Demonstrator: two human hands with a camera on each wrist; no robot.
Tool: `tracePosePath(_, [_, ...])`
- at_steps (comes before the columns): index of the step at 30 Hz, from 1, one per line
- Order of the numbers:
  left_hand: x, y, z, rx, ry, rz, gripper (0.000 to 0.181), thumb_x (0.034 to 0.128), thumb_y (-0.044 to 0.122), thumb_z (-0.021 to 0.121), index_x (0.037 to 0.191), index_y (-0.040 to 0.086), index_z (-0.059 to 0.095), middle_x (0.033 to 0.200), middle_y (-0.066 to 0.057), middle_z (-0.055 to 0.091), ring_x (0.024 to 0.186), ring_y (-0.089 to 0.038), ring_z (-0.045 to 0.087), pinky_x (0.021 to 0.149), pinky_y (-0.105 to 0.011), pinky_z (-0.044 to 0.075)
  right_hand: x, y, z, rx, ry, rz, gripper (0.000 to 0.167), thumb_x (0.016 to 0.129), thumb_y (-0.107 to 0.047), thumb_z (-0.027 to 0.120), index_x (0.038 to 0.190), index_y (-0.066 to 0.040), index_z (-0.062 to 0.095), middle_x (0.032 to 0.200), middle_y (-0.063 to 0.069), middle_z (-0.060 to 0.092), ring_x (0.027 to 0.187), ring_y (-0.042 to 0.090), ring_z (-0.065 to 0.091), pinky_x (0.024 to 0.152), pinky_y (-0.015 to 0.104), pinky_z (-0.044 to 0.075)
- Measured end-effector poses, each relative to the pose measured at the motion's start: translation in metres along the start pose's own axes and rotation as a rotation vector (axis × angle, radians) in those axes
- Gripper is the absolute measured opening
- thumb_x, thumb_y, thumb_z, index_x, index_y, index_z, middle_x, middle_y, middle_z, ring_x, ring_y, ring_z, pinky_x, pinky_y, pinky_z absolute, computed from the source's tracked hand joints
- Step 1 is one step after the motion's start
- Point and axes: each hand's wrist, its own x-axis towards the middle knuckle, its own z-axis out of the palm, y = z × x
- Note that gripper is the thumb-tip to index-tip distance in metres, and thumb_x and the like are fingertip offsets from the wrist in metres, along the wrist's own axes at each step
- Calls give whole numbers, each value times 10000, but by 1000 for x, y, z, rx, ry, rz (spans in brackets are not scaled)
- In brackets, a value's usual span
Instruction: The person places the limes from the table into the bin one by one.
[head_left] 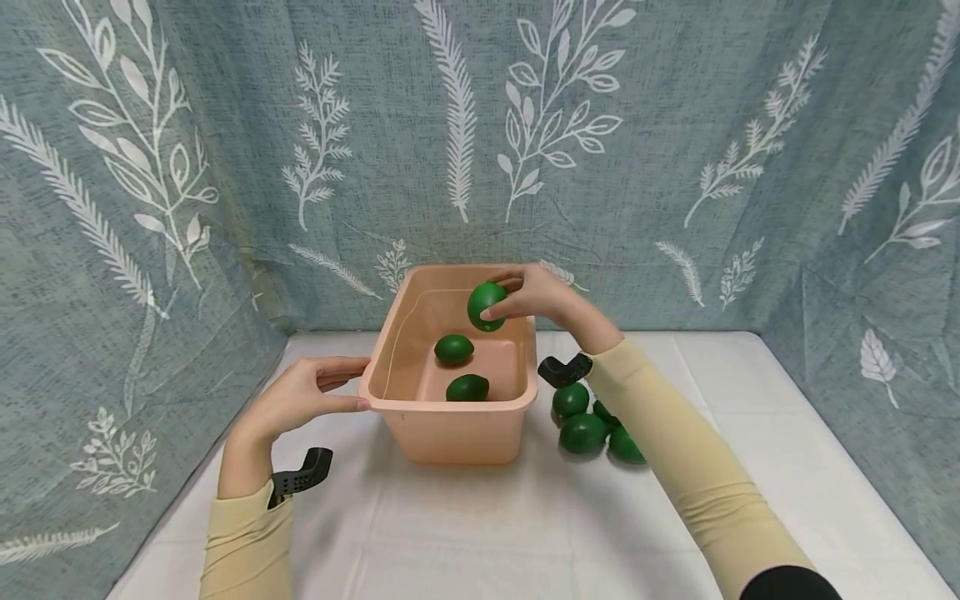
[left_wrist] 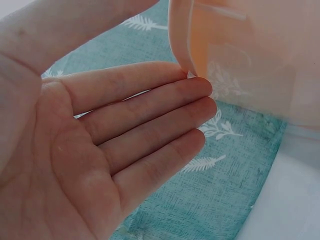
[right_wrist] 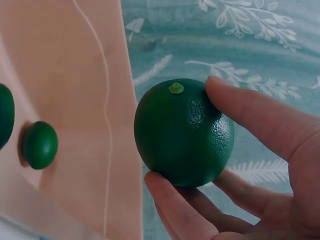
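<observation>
A lime point(head_left: 488, 306), dark green and glossy with a pale stem button, is held between the thumb and fingers of my right hand point(head_left: 537, 293), over the far right part of a peach plastic bin point(head_left: 457, 433). Inside that bin lie two more limes, a farther lime point(head_left: 453, 349) and a nearer lime point(head_left: 467, 387). My left hand point(head_left: 300, 398) is at the bin's near left corner. In the left wrist view its fingers point(left_wrist: 145, 120) are straight, with fingertips touching the rim point(left_wrist: 182, 40); the thumb's tip is out of that frame.
Several limes point(head_left: 583, 434) sit grouped on the white tabletop point(head_left: 450, 533) right of the bin, partly hidden by my right forearm. A teal leaf-print cloth point(head_left: 375, 125) hangs behind and at both sides. Each wrist wears a black camera mount point(head_left: 303, 472).
</observation>
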Motion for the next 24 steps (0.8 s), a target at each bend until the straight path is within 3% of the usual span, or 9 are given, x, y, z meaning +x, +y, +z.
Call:
tracePosePath(5, [1,0,0,3,1,2,658,793,347,769,1342,67,539,1349,-109,555,1280,-314,492,1070,-434,445,8,1,8,26,2,11,654,780,-181,794,1367,-128,511,1358,124,526,1103,245,609,856,321,589])
tracePosePath(12, [2,-1,1,13,5,1,650,803,339,763,1342,53,537,1348,-128,554,1276,-332,492,1070,-446,444,8,7,6,68,16,7,630,818,-191,760,1379,-102,490,1392,125,496,1242,261,520,967,347,543])
tracePosePath(24, [2,-1,0,12,-1,5,656,799,358,762,1343,66,539,1352,-104,553,1283,-309,491,1076,-419,438,-29,30,-31,-32,59,4,650,828,-345,738,1399,-180,475,1388,99,509,1308,280,443,1025,476,479])
